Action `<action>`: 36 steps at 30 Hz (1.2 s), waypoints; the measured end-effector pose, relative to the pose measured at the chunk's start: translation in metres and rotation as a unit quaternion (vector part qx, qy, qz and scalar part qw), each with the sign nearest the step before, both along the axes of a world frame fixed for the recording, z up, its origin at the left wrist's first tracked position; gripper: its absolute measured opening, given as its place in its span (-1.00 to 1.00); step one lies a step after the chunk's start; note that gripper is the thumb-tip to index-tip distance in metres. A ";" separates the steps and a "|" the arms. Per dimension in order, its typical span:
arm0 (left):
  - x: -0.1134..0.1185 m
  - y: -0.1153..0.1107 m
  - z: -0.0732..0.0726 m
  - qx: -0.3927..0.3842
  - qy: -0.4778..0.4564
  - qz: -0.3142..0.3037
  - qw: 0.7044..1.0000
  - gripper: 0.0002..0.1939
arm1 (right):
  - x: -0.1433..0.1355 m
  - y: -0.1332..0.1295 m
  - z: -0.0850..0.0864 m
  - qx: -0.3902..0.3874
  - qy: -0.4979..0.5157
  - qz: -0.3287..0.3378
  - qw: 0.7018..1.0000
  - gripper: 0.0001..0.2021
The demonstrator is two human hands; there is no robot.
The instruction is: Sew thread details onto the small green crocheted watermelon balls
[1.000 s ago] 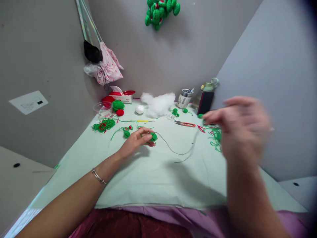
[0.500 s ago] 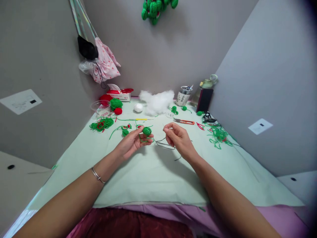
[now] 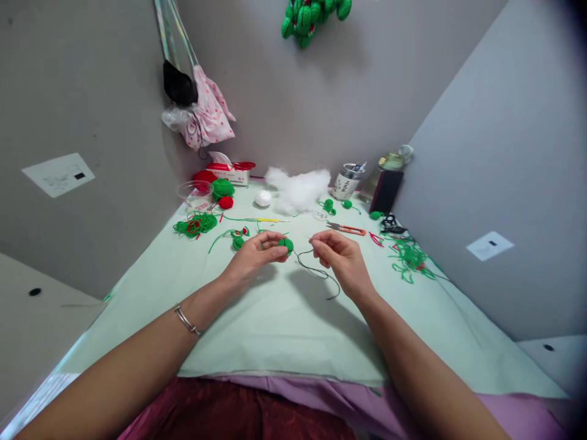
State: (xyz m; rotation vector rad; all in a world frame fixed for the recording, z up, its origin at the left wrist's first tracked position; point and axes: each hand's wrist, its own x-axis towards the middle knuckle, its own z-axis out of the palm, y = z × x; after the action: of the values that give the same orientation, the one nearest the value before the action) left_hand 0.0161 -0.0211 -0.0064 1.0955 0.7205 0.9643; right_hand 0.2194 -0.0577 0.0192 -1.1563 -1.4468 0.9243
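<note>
A small green crocheted ball (image 3: 287,245) is gripped between the thumb and fingers of my left hand (image 3: 254,256), just above the table. Dark thread (image 3: 317,271) runs from the ball and lies in loops below my hands. Across a short gap, my right hand (image 3: 340,252) is closed in a pinch on what looks like a thin sewing needle (image 3: 309,238), with the thread at its fingertips. A second green crocheted piece (image 3: 238,243) with red and white bits lies beyond my left hand.
Orange-handled thread snips (image 3: 347,228) and a yellow crochet hook (image 3: 274,220) lie beyond my hands. White stuffing (image 3: 300,189) sits at the back beside a pen tin (image 3: 345,185). Green yarn scraps lie left (image 3: 196,225) and right (image 3: 409,258). A phone (image 3: 386,192) leans at back right.
My left hand has turned over the green ball, its fingers now curled round the far side. Both hands have come closer together. The dark thread's loops have shifted, and the view has swung slightly left.
</note>
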 end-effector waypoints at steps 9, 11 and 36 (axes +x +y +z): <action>0.003 0.000 0.000 0.098 0.030 0.033 0.994 -0.62 | -0.008 -0.020 0.008 0.209 -0.183 -0.028 0.960 -0.91; 0.003 0.001 -0.001 0.099 0.035 0.040 0.994 -0.63 | -0.009 -0.021 0.008 0.217 -0.200 -0.027 0.955 -0.91; 0.002 -0.006 -0.001 0.205 0.096 0.055 0.972 -0.79 | -0.009 -0.020 0.001 0.224 -0.258 -0.025 0.940 -0.89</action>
State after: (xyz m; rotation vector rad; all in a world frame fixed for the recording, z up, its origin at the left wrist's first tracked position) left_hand 0.0186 -0.0271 -0.0070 1.5402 0.7628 1.1437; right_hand 0.2102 -0.0774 0.0204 -1.1192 -1.9118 0.2221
